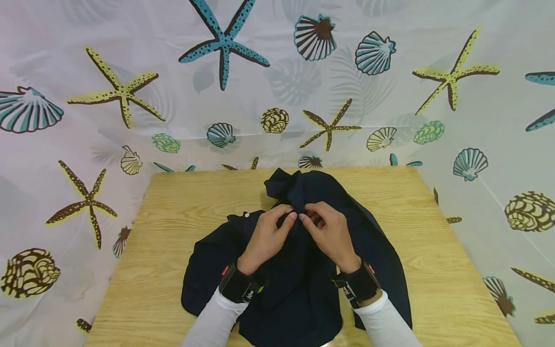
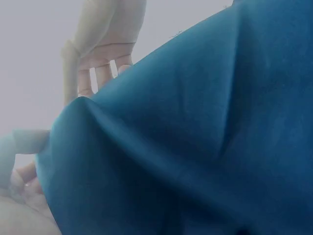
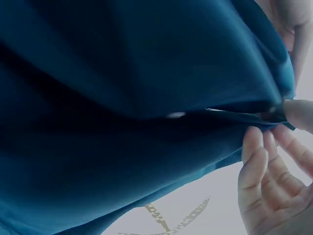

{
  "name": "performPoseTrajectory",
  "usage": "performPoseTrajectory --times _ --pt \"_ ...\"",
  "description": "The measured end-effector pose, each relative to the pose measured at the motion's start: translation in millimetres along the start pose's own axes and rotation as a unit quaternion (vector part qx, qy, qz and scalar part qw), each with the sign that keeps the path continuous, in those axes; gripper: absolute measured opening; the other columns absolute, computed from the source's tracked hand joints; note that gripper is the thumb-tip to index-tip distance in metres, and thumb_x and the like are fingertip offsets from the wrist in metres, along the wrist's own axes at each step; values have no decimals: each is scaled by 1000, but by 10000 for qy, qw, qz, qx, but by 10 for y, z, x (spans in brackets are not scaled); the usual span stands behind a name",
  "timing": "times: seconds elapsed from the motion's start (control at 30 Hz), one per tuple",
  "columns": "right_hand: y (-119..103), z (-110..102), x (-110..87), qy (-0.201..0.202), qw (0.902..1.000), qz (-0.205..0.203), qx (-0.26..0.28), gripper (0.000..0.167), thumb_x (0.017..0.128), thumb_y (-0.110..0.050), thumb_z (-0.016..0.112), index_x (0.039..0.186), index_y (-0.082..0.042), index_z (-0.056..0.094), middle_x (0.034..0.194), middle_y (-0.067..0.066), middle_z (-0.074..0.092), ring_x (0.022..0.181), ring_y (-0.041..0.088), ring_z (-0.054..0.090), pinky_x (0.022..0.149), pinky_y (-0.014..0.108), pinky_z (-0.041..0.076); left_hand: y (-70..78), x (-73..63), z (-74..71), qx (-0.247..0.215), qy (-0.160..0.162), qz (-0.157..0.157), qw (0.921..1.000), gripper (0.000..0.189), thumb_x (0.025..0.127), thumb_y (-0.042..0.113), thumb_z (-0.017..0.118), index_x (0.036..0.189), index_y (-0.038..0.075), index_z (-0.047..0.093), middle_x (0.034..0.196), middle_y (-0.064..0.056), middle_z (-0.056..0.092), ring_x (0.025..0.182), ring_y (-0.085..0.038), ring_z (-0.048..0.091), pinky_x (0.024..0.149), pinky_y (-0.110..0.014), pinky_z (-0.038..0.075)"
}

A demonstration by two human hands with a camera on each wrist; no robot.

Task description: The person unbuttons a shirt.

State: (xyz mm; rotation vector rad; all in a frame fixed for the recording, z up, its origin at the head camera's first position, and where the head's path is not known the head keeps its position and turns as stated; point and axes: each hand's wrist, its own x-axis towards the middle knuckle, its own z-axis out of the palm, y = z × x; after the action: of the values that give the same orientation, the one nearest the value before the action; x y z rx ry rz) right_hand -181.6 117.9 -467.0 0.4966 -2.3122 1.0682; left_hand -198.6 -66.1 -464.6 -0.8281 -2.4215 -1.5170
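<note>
A dark navy garment with a collar-like fold, seemingly a shirt (image 1: 299, 289), lies crumpled on the table. My left hand (image 1: 269, 233) pinches its cloth between thumb and fingers just below the raised fold. Close beside it, with the thumbs almost meeting, my right hand (image 1: 331, 233) pinches the same part. A small white button (image 1: 246, 215) shows on the shirt to the left of the hands. In the left wrist view the cloth (image 2: 161, 127) looks blue and covers much of the fingers. The right wrist view shows fingertips at the cloth's edge (image 3: 230, 139); what lies between them is hidden.
The shirt rests on a light wood-grain table (image 1: 438, 241). Behind and at both sides hangs a white curtain (image 1: 256, 96) printed with starfish and shells. A sleeve (image 1: 386, 260) of the shirt stretches down the right side, partly beneath the right forearm.
</note>
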Motion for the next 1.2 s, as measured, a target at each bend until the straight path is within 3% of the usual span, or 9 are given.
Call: performPoseTrajectory --times 0.13,0.3,0.4,0.5,0.57,0.63,0.73,0.9,1.2 --pt "-50 -28 34 237 9993 -284 -14 16 89 -12 72 105 -9 71 87 3 66 65 8 55 56 20 44 85 10 -40 -36 58 277 9996 21 102 24 53 108 10 69 106 -3 69 94 -15 65 86 -33 52" --pt "-52 -2 39 217 9990 -337 -208 9 91 -12 70 99 -9 71 88 3 66 61 7 50 57 19 42 51 -5 -23 246 348 108 9990 19 101 22 57 103 10 72 98 -3 71 88 -13 67 79 -30 53" --pt "-41 39 17 154 9988 -323 -338 8 91 -13 69 98 -8 71 85 2 66 59 7 50 55 21 43 10 -27 -5 395 472 -224 9979 19 99 23 59 103 10 73 75 0 66 64 -9 60 63 -25 49" --pt "-32 80 -20 53 9984 -367 -426 7 90 -12 70 95 -8 72 82 1 66 57 6 51 53 21 44 -37 -79 17 348 419 -664 9963 20 98 24 62 108 11 72 55 3 52 42 -5 41 50 -22 38" --pt "-19 106 -50 -18 9979 -438 -479 5 87 -11 72 92 -8 72 79 1 66 57 5 51 53 20 44 -77 -121 36 244 323 -893 9952 21 96 23 63 110 11 72 50 4 43 36 -4 29 45 -22 32" --pt "-11 126 -71 -83 9969 -507 -595 5 86 -10 73 90 -9 73 77 0 65 57 5 52 53 20 44 -116 -152 54 125 262 -929 9952 19 95 22 65 109 11 72 53 4 49 37 -4 30 47 -22 34" --pt "-2 150 -87 -77 9935 -664 -921 6 85 -12 74 90 -8 74 76 0 67 59 6 55 54 22 46 -151 -167 77 69 247 -745 9969 16 95 20 65 103 9 73 65 1 61 45 -3 38 53 -21 38" --pt "-4 156 -110 -17 9880 -819 -1312 10 85 -15 76 90 -7 76 79 3 72 61 10 62 56 27 51 -162 -176 115 165 454 -531 9974 11 93 16 67 96 8 74 80 -3 71 58 -5 49 61 -20 43" --pt "10 143 -131 -65 9813 -877 -1713 8 82 -15 78 85 -8 76 75 3 71 60 12 64 54 27 51 -166 -170 192 901 499 -260 9943 11 94 16 67 96 10 75 84 -2 74 68 -9 63 64 -23 49"
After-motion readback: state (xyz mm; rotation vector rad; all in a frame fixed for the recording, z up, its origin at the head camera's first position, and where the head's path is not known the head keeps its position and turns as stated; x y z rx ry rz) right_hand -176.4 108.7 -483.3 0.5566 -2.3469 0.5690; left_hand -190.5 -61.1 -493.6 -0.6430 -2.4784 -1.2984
